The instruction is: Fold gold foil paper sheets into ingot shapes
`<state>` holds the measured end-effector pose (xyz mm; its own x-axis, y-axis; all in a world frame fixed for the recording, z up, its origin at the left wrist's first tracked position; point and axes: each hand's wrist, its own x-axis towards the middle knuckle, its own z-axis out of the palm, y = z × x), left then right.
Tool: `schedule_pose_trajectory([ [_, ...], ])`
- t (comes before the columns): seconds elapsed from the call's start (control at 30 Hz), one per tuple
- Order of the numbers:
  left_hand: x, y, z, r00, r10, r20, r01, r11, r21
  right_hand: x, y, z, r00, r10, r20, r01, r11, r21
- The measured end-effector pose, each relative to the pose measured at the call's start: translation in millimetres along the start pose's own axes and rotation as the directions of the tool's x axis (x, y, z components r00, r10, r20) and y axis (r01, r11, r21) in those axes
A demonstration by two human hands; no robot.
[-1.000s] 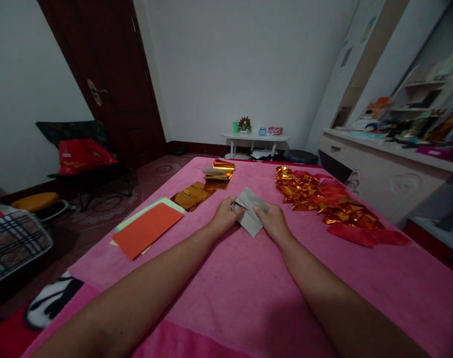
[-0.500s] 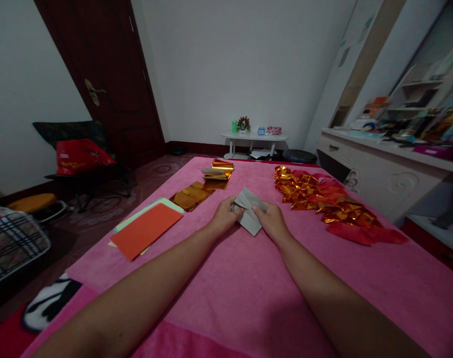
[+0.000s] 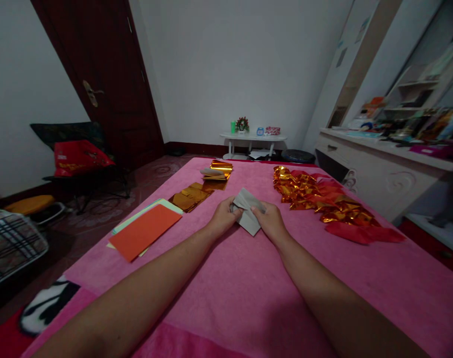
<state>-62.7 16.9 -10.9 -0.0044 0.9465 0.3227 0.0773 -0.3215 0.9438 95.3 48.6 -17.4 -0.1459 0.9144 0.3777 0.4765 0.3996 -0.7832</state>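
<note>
Both my hands meet over a pink cloth [image 3: 230,278] on a bed-like surface. A folded grey sheet of paper [image 3: 247,215] sits between them. My left hand [image 3: 223,219] pinches its left edge with thumb and fingers closed. My right hand [image 3: 271,221] pinches its right side, fingers curled over the paper. The paper's lower corner touches the cloth.
An orange sheet atop pale coloured sheets [image 3: 144,229] lies to the left. Flat gold foil pieces [image 3: 191,195] and a gold stack [image 3: 216,170] lie beyond. A heap of crumpled gold and red foil [image 3: 323,204] runs along the right. A dresser [image 3: 383,174] stands at right, a chair [image 3: 81,159] at left.
The view has drifted slightly; my hands and the grey paper stay in the same place with the same grip.
</note>
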Motion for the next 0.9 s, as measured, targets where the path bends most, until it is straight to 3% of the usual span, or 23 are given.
schedule_pose_trajectory([
  [0.9,-2.1,6.6,1.3,1.0,-0.028,-0.006,0.027,0.999,-0.02,-2.9,-6.3,-3.0,1.0,0.012,0.011,-0.012,1.0,-0.009],
])
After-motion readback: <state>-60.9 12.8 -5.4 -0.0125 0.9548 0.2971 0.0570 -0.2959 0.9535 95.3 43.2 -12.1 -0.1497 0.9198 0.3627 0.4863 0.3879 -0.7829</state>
